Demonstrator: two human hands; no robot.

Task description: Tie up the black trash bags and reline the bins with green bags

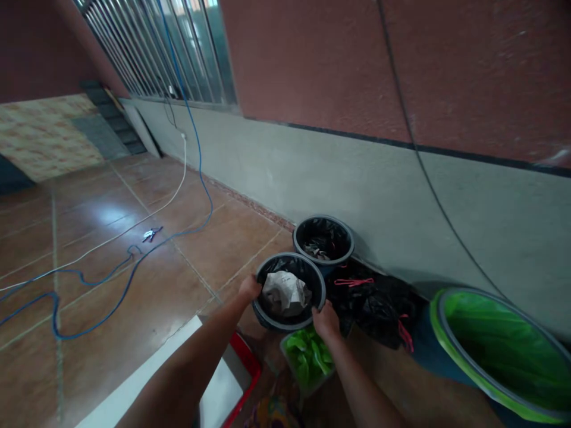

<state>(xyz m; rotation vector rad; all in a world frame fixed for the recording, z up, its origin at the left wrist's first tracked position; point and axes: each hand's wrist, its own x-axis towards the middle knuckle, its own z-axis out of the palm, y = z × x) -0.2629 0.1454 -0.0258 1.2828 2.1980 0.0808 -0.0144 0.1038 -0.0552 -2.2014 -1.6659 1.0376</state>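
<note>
My left hand (250,288) grips the left rim of a round trash bin (289,326) lined with a black bag. On the opposite side of that rim, my right hand (326,321) is closed around the edge. Crumpled whitish paper (285,291) lies inside the bin. Just behind it, by the wall, stands a second trash bin (324,221) with a black liner and some scraps in it. Below the held bin, partly under my right forearm, is a clear container (307,389) of bright green bags or leaves whose kind I cannot make out.
Black trash bags (375,303) with red ties lie to the right. Beyond them stands a large bin (504,351) with a green liner. A white board (143,374) and a red-edged tray (256,362) are near my left arm. Blue cable (129,291) and keys (151,233) lie on the floor.
</note>
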